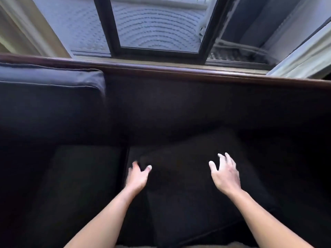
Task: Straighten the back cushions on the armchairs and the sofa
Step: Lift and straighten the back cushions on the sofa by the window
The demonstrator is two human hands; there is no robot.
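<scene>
My left hand (137, 178) and right hand (226, 174) hover, fingers spread and gripping nothing, over the dark fallen cushion (188, 185) lying on the sofa (161, 108) seat.

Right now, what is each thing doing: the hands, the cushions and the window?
left hand: open, at the flat cushion's left corner
right hand: open, fingers spread over the flat cushion
flat cushion: lying skewed on the seat
back cushion: upright against the sofa back
window: shut or open, cannot tell
</scene>
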